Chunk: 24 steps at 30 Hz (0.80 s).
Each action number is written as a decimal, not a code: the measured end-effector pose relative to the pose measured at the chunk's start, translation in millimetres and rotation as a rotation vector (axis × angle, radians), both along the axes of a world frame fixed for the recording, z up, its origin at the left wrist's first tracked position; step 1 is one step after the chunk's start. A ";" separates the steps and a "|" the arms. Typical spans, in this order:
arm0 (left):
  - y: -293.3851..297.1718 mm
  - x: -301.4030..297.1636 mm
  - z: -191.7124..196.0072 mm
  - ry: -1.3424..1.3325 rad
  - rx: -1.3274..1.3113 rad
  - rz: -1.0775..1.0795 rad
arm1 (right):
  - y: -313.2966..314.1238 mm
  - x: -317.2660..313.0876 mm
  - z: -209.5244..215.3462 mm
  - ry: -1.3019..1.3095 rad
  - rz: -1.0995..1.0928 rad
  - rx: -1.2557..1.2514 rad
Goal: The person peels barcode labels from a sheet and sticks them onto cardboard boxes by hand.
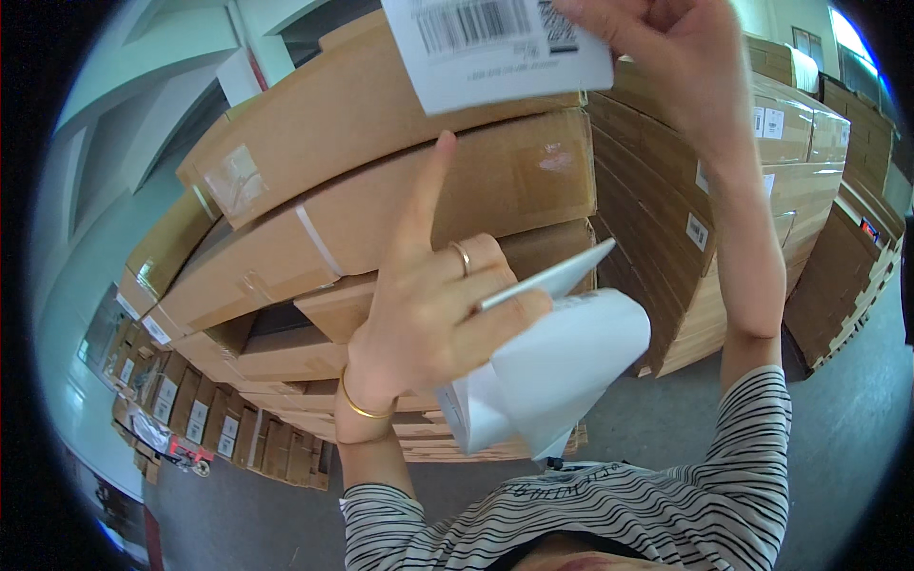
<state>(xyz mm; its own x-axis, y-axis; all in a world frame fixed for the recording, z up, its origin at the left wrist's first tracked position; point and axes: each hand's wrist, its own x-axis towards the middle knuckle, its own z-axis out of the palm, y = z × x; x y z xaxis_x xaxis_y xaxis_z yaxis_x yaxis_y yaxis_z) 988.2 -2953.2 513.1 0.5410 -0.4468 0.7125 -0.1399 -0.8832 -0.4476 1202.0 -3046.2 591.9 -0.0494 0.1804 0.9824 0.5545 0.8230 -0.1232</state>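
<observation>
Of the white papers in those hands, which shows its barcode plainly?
The label in the right hand: its barcode faces the camera; the papers in the left hand look mostly blank.

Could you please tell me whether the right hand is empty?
No, the right hand holds a white barcode label at its right edge.

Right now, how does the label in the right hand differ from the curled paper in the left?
The label looks nearly flat, while the paper curls over. The label shows a printed barcode; the paper shows mostly blank white. The label sits at the picture's top edge, the paper lower, near the middle. Both are white and held in a hand.
</observation>
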 end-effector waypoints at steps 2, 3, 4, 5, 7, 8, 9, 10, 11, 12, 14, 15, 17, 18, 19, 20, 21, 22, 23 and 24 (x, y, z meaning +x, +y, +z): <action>-3.9 -0.9 0.2 0.019 0.012 0.023 | 8.4 -1.5 -8.5 0.065 -0.010 -0.097; -3.1 0.7 1.8 0.030 0.026 0.032 | 14.1 -2.8 -11.4 0.078 0.054 -0.107; -1.0 2.9 3.7 0.043 0.039 0.042 | 18.0 -3.7 -13.9 0.093 0.117 -0.117; 2.2 6.5 5.8 0.027 0.041 0.024 | 20.9 -3.8 -15.7 0.097 0.127 -0.141; 10.3 14.9 10.6 0.000 0.047 -0.012 | 25.2 -3.8 -17.7 0.090 0.092 -0.155; 13.3 17.4 12.7 -0.010 0.044 -0.016 | 26.3 -3.4 -17.7 0.088 0.075 -0.162; 16.1 19.5 14.3 -0.015 0.045 -0.020 | 27.0 -2.9 -17.5 0.081 0.062 -0.150; 17.8 21.3 15.6 -0.021 0.037 -0.031 | 27.2 -2.4 -17.1 0.075 0.048 -0.137; 18.8 22.8 16.2 -0.021 0.043 -0.024 | 26.9 -2.1 -16.6 0.068 0.036 -0.125; 19.3 23.8 16.6 -0.022 0.040 -0.025 | 26.6 -2.1 -16.2 0.068 0.041 -0.123; 19.5 24.8 17.2 -0.018 0.036 -0.028 | 25.4 -3.4 -15.8 0.069 0.048 -0.118; 19.6 25.1 17.5 -0.013 0.032 -0.028 | 24.6 -4.4 -15.8 0.073 0.042 -0.124; 21.0 26.4 18.1 -0.007 0.036 -0.027 | 22.5 -7.4 -16.5 0.081 0.030 -0.136; 22.1 27.4 18.9 -0.008 0.043 -0.025 | 21.1 -9.0 -17.0 0.089 0.003 -0.138; 23.6 28.5 19.5 -0.008 0.050 -0.023 | 20.3 -10.6 -17.6 0.097 -0.025 -0.140; 25.0 29.8 20.1 -0.007 0.036 -0.028 | 19.4 -11.9 -17.8 0.105 -0.052 -0.142; 26.3 31.1 20.7 -0.006 0.022 -0.033 | 19.0 -12.7 -17.5 0.099 -0.054 -0.128; 27.6 32.6 21.2 -0.006 0.009 -0.038 | 18.9 -13.3 -17.3 0.093 -0.055 -0.113; 28.6 34.2 21.9 -0.012 0.012 -0.040 | 18.7 -13.6 -16.9 0.088 -0.057 -0.098; 29.7 35.8 22.5 -0.018 0.014 -0.042 | 19.1 -13.9 -16.5 0.077 -0.093 -0.099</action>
